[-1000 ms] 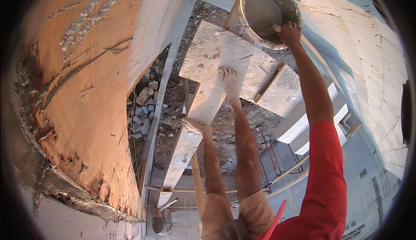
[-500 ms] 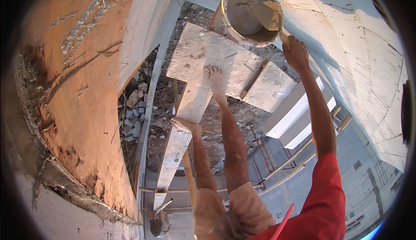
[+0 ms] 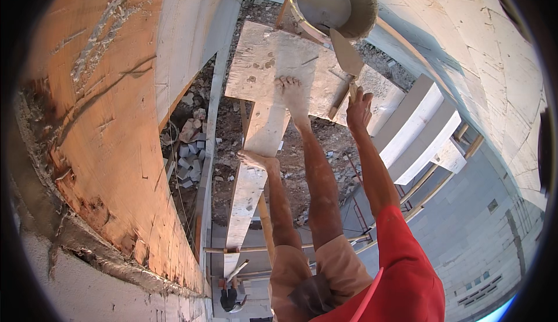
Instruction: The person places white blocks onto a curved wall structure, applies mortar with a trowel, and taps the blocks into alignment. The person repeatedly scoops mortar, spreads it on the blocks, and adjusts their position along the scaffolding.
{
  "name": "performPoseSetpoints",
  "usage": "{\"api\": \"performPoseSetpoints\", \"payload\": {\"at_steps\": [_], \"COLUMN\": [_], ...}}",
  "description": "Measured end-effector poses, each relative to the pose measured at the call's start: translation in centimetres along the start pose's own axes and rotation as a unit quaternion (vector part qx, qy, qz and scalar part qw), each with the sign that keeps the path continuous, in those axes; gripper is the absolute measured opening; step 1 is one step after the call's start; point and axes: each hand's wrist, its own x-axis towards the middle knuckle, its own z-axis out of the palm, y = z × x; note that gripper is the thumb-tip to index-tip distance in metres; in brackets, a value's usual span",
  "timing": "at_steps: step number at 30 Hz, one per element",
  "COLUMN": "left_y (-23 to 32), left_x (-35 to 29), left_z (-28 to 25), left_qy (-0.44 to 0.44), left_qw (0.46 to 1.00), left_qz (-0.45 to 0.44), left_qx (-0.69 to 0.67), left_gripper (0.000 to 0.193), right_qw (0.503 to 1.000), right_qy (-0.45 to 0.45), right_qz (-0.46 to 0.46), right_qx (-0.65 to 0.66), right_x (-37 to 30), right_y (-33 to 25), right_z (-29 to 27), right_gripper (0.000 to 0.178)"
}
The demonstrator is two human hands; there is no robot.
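My right hand [image 3: 359,111] is closed around the handle of a pointed trowel [image 3: 347,56]. Its blade reaches away from me, over the platform boards, and the tip comes up to the near rim of a round bucket [image 3: 365,15]. Grey wet mortar [image 3: 323,3] lies inside this bucket at the top of the view. No load of mortar stands out on the blade. My left hand is out of the picture.
My bare feet stand on a narrow plank [image 3: 264,130] and a wide board [image 3: 256,54]. Pale blocks [image 3: 415,133] lie right of my arm. An orange wooden panel [image 3: 110,124] rises at left, a white wall [image 3: 465,43] at right. Far below is another person [image 3: 229,300].
My right hand has moved left and toward me with the trowel. The blade was over the mortar inside the bucket and is now at its near rim, pointing away from me.
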Motion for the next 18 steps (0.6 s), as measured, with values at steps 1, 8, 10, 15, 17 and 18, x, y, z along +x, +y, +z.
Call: {"api": "performPoseSetpoints", "payload": {"at_steps": [1, 8, 10, 15, 17, 18], "left_y": [-0.1, -0.9, -1.2, -2.0, -2.3, -2.5], "left_x": [0.0, -0.7, -1.4, -3.3, -3.8, -4.1], "left_z": [-0.3, -1.1, -2.5, -6.1, -6.6, -6.8], "left_qy": [-0.002, 0.001, 0.009, 0.042, 0.046, 0.048], "left_qw": [1.000, 1.000, 1.000, 0.999, 0.998, 0.998], "left_qz": [-0.002, 0.000, -0.006, -0.010, -0.019, -0.022], "left_qx": [0.000, -0.013, -0.015, -0.023, -0.031, -0.034], "left_gripper": [0.051, 0.051, 0.051, 0.051, 0.051, 0.051], "right_qw": [1.000, 0.974, 0.886, 0.811, 0.826, 0.838], "right_qy": [-0.009, -0.001, -0.087, -0.194, -0.178, -0.176], "right_qz": [0.026, -0.051, 0.021, 0.159, 0.221, 0.226], "right_qx": [0.005, 0.223, 0.455, 0.529, 0.487, 0.464], "right_x": [-1.5, -2.8, 1.5, 3.6, 0.1, -1.8], "right_y": [0.9, 2.5, 0.7, -0.7, 0.3, 0.3], "right_z": [-0.8, -8.1, -7.8, -4.7, -5.1, -5.7], "right_gripper": [0.050, 0.050, 0.039, 0.035, 0.036, 0.033]}}
